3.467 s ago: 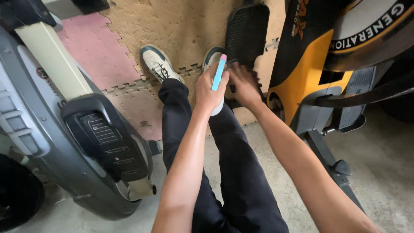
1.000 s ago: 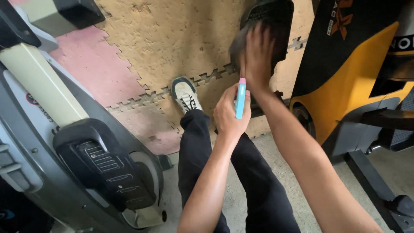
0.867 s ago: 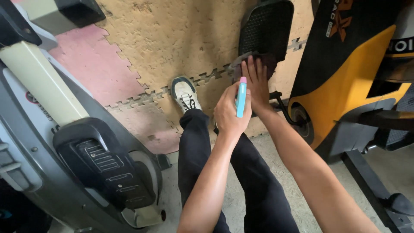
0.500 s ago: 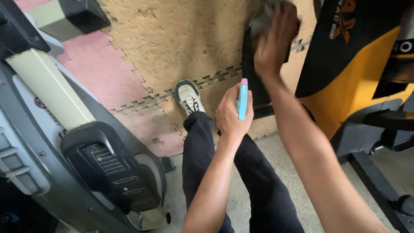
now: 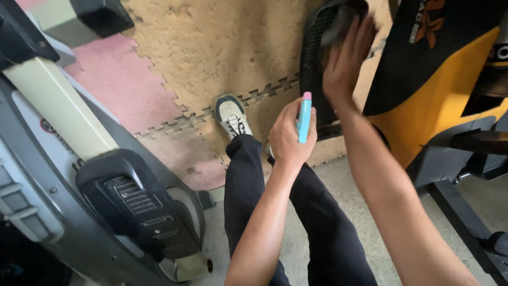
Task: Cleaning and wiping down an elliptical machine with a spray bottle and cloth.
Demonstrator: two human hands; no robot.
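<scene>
Dark cloth [image 5: 338, 21] at top of frame, pressed flat against the black textured pedal [image 5: 313, 63] of the yellow-and-black exercise machine [image 5: 423, 100]; right hand [image 5: 346, 61] on it, fingers spread, palm down, pinning the cloth rather than clenched round it; cloth blurred, edges hard to make out; left hand [image 5: 288, 140] just below and left of the right, wrapped closed round a light-blue spray bottle [image 5: 304, 119] with pink cap, held upright; bottle near the pedal, not touching it; black trouser legs [image 5: 248, 175] run beneath both arms; white sneaker [image 5: 231, 114] on the tan foam mat [image 5: 222, 47]; grey machine [image 5: 79, 175] at left, well apart.
</scene>
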